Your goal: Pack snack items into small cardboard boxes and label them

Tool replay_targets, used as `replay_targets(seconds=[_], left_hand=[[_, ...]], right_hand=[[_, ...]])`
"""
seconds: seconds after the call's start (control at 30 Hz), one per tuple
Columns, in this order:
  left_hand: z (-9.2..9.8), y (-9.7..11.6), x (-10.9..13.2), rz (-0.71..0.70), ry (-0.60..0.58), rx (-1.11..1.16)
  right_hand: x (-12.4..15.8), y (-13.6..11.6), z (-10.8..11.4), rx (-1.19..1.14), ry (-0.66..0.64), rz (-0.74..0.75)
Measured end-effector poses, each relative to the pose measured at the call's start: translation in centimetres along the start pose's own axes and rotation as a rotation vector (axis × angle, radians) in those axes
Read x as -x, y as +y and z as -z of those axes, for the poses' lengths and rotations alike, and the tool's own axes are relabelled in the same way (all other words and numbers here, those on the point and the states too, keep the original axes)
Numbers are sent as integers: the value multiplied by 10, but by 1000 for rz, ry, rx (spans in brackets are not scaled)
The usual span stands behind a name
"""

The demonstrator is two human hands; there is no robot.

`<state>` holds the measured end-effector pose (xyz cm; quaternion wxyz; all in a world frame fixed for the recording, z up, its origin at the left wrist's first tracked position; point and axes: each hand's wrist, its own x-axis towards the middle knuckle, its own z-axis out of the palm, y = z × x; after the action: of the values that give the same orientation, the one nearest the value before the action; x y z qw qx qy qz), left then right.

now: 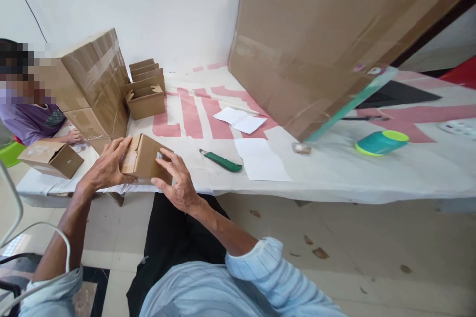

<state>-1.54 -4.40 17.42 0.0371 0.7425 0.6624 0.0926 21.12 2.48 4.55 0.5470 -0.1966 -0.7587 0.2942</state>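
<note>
The left hand (107,166) and right hand (179,182) grip a small, brown, rectangular cardboard box (144,157), taped, with a small pale label (159,155), at the white-cloth-covered table's (345,183) near edge, beside a green-handled utility knife (222,161).

I count 2 hands of my own, left hand (106,167) and right hand (179,181), on 1 small box (143,156). To the left there are 1 loose carton (52,158) and 1 other person (28,121). Mid-table lie 1 green knife (223,162) and 2 white papers: 1 folded sheet (240,120) far, 1 flat sheet (261,159) near. To the right, 1 large cardboard piece (316,54) and 1 teal container (381,142). The open boxes (146,104), far left, overlap; I can't count them.
</note>
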Motion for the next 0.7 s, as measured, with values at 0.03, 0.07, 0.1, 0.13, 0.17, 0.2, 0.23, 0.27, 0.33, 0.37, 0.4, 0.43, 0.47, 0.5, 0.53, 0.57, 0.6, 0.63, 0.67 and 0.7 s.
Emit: replay_targets(seconds=[0.03,0.07,0.1,0.13,0.17,0.2,0.23,0.27,0.33,0.37,0.4,0.43,0.47,0.5,0.53,0.57,0.6,0.63,0.67,0.7], left_hand=[[-4,6,-3,14,9,-27],[-9,11,-6,21,15,-46],[-13,16,-8,14,13,-51],[-16,19,-10,-6,6,-36],[-18,20,-10,-34,-2,2],[-19,17,-9,-63,-2,61],[-20,12,-7,-82,9,135],[-21,3,-3,-81,35,219],[-26,-22,7,-17,100,397],[-31,-35,11,39,120,491],[-39,-48,16,91,117,584],[-48,-59,19,140,108,663],[-60,-66,21,181,88,717],[-72,-71,21,212,50,758],[-85,-73,20,225,0,803],[-96,-71,19,225,-31,847],[-106,-68,17,227,-28,881],[-114,-63,15,225,-3,909],[-119,-58,14,220,41,930],[-122,-52,13,214,98,943]], right_hand=[[3,3,-1,7,0,-12],[7,7,-1,13,11,-34],[10,12,-1,13,29,-67],[14,19,0,8,47,-110],[19,27,2,-4,60,-162],[23,36,4,-23,62,-221],[28,45,8,-48,56,-284],[32,54,11,-76,45,-347],[41,67,18,-134,25,-452],[45,72,20,-164,20,-489],[48,74,22,-191,17,-515],[50,75,23,-213,15,-531],[51,74,23,-230,12,-541],[51,73,23,-242,9,-548],[51,71,24,-249,6,-555],[51,70,25,-252,5,-564],[51,69,27,-250,4,-574],[51,70,30,-245,4,-588],[52,71,33,-235,5,-609],[54,74,38,-227,10,-637]])
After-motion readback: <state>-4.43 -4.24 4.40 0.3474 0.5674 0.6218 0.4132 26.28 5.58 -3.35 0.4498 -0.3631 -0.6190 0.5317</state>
